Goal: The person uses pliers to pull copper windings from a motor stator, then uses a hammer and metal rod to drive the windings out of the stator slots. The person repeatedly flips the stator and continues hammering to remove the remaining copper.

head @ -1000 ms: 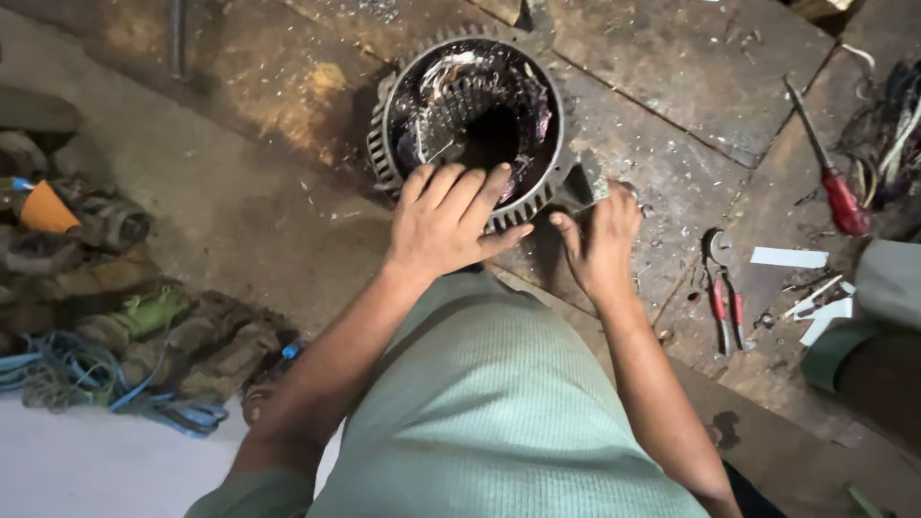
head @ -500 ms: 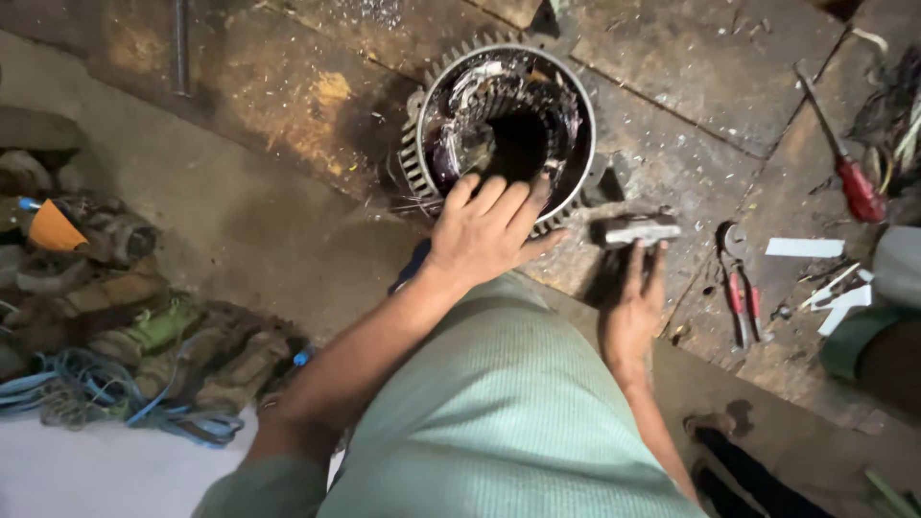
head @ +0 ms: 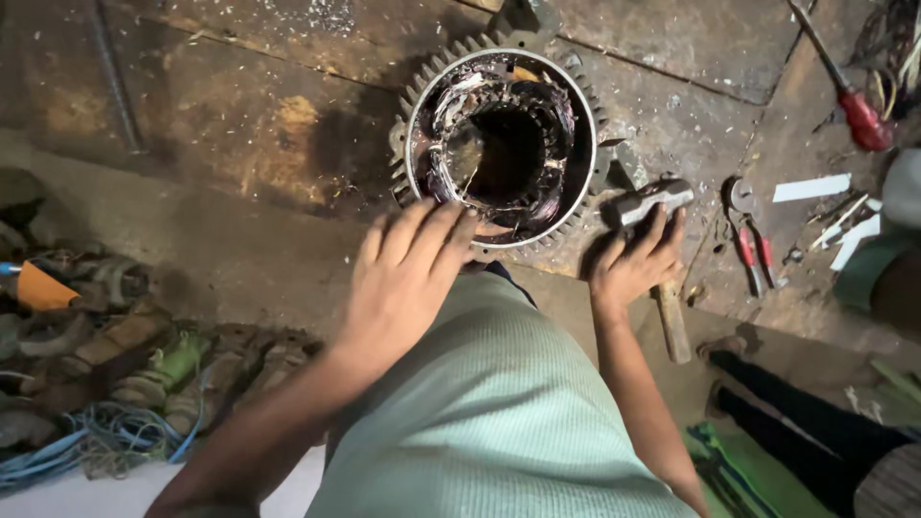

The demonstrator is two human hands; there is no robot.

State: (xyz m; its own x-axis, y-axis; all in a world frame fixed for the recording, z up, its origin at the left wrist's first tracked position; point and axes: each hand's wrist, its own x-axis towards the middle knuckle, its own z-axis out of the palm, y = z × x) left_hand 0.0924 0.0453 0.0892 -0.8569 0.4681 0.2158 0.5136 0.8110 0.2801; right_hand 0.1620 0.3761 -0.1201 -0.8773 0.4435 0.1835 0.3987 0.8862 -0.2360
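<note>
We see a finned motor housing (head: pixel 499 144) lying open-end up on the stained floor (head: pixel 221 115), its dark copper windings visible inside the ring. Our left hand (head: pixel 408 273) sits at the housing's near rim, fingers spread and its grip open, fingertips touching or just over the lower edge; we cannot tell whether they press on it. Just right of the housing, our right hand (head: pixel 633 264) rests on a hammer (head: pixel 652 206), fingers curled over the metal head, grip closed on it, with the wooden handle running back toward us. Further right of the housing lie red-handled pliers (head: pixel 748 240) and a red-handled screwdriver (head: pixel 849 91). Well left of it sits a tangle of blue wire (head: pixel 106 441).
</note>
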